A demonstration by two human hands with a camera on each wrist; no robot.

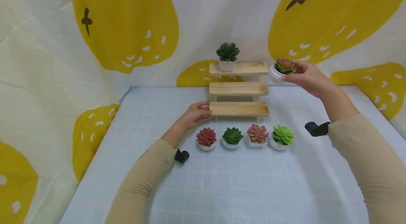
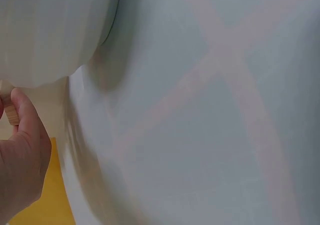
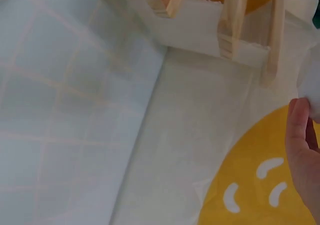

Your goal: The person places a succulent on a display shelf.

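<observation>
A three-step wooden shelf stand (image 1: 239, 88) stands at the back of the table. My left hand (image 1: 194, 114) pinches the left end of its lowest board; in the left wrist view fingers and thumb lie about the wood end (image 2: 12, 114). To the right of the top board, my right hand (image 1: 309, 76) holds up a reddish-green succulent (image 1: 284, 66) in a round white pot (image 1: 275, 75). The right wrist view shows only the edge of that pot (image 3: 311, 82). A dark green succulent (image 1: 227, 53) in a white square pot sits on the top board's left part.
Before the stand, in a row, are a dark red succulent (image 1: 206, 137), a green one (image 1: 232, 136), a pink one (image 1: 257, 134) and a bright green one (image 1: 282, 135), all in white pots. A lemon-print cloth (image 1: 203, 12) hangs behind the checked tablecloth (image 1: 209, 188).
</observation>
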